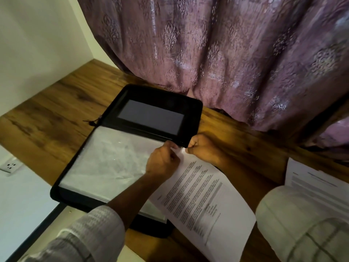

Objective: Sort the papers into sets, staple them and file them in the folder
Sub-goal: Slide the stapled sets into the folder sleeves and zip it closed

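A purple patterned curtain (226, 53) hangs across 12 o'clock over the wooden desk (56, 114). The black zip folder (154, 93) lies open from the centre towards 8 o'clock, its top clear sleeve (113, 157) facing up. The printed set (204, 201) lies slanted at 5 o'clock, just beside the folder and not yet filed. More printed sheets (311, 178) sit at 4 o'clock.

The likely trouble is the set's corner catching on the sleeve's mouth and buckling, or sliding over the sleeve instead of in, if the opening is not held apart.

Both forearms reach in from 6 o'clock and meet just below centre. The left hand (162, 159) is knuckles up and seems to pinch the sleeve's edge. The right hand (204, 148), fingers curled tight, pinches the set's top corner.
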